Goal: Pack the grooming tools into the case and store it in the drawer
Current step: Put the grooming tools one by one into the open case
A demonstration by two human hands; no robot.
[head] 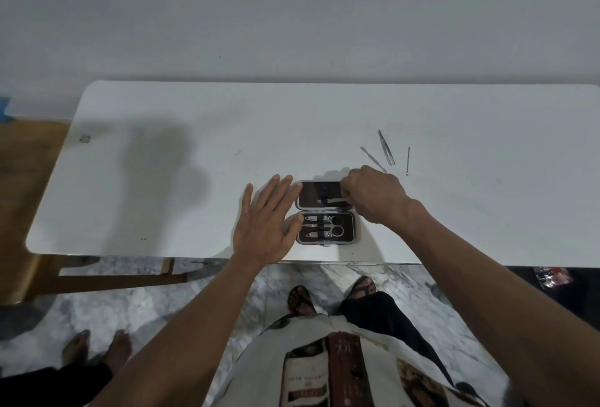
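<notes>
A small grey case (355,227) lies open near the front edge of the white table (162,186). Its near half holds two clippers and scissors (334,226) under an elastic strap. In the far half lies a flat metal tool (331,200), with my right hand (373,194) pinching its right end. My left hand (266,221) rests flat with fingers spread against the case's left side. Tweezers (386,147) and two thin metal picks, one (373,159) on their left and one (408,160) on their right, lie loose on the table beyond my right hand.
The table stands against a plain wall. Another person's bare feet (97,346) stand on the marble floor at lower left. My own sandalled feet (331,296) are under the table's front edge. No drawer is in view.
</notes>
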